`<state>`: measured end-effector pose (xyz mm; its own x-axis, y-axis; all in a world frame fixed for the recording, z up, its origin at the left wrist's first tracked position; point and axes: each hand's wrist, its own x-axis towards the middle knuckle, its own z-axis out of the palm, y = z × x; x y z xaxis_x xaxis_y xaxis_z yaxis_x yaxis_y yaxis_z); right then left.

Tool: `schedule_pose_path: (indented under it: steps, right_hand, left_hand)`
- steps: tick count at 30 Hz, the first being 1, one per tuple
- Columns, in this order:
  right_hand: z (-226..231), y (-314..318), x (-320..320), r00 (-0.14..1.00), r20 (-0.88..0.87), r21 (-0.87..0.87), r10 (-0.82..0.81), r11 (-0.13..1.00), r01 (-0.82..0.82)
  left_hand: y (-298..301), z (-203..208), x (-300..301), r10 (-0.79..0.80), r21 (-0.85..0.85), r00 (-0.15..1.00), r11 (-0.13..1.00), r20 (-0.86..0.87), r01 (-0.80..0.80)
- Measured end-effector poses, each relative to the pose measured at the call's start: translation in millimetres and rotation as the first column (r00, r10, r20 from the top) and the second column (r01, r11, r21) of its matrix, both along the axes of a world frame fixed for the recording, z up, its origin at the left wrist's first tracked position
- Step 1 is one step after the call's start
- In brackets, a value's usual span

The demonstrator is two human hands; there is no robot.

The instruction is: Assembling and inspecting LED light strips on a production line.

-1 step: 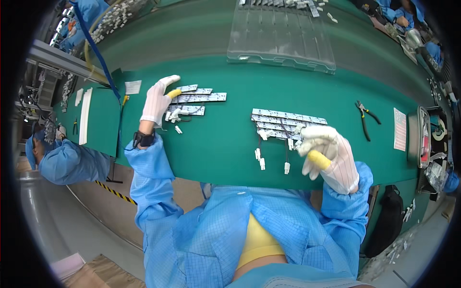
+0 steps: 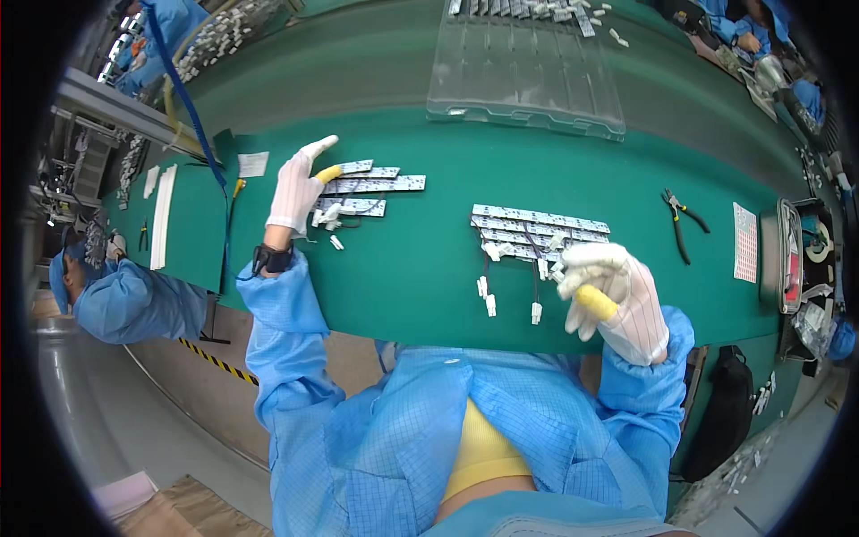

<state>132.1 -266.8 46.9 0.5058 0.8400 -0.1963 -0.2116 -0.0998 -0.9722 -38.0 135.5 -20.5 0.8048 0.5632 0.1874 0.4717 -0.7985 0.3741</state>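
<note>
- So, left hand (image 2: 297,192) in a white glove, yellow cot on one finger, stretched out flat with fingers loose, resting on a small stack of narrow LED strip boards (image 2: 371,186) on the green mat (image 2: 429,268).
- Right hand (image 2: 608,295) gloved the same way, curled closed near the table's front edge; can't tell if anything's pinched inside.
- Second bunch of strip boards (image 2: 537,231) just beyond that hand, white connectors (image 2: 488,300) dangling on thin wires.
- Pliers (image 2: 677,219) off to the right, clear plastic tray (image 2: 528,67) further back.
</note>
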Motion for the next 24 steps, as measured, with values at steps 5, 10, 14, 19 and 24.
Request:
schedule_pose_path:
  steps: [5, 10, 14, 19, 24]
  right_hand:
    - [-13, -36, -7, 0.999, -0.036, 0.057, 0.016, 0.998, -0.014]
    - [-39, -97, -23, 0.967, -0.173, 0.080, -0.187, 0.976, 0.203]
    - [-55, -119, -37, 0.950, -0.164, 0.069, -0.265, 0.958, 0.279]
    - [-43, -111, -60, 0.964, -0.236, 0.063, -0.120, 0.988, 0.139]
    - [-76, -105, -59, 0.923, -0.228, -0.131, 0.311, 0.929, -0.346]
  left_hand:
    - [0, 13, -3, -0.449, -0.236, 0.880, 0.882, -0.156, 0.408]
    - [-20, -23, -27, -0.169, 0.023, 0.985, 0.985, -0.031, 0.170]
    - [70, -78, 49, 0.269, 0.063, 0.884, 0.947, 0.382, -0.315]
    - [115, 22, 166, 0.691, -0.107, 0.636, 0.701, 0.342, -0.705]
    - [140, 41, 99, 0.099, 0.247, 0.925, 0.948, 0.367, -0.200]
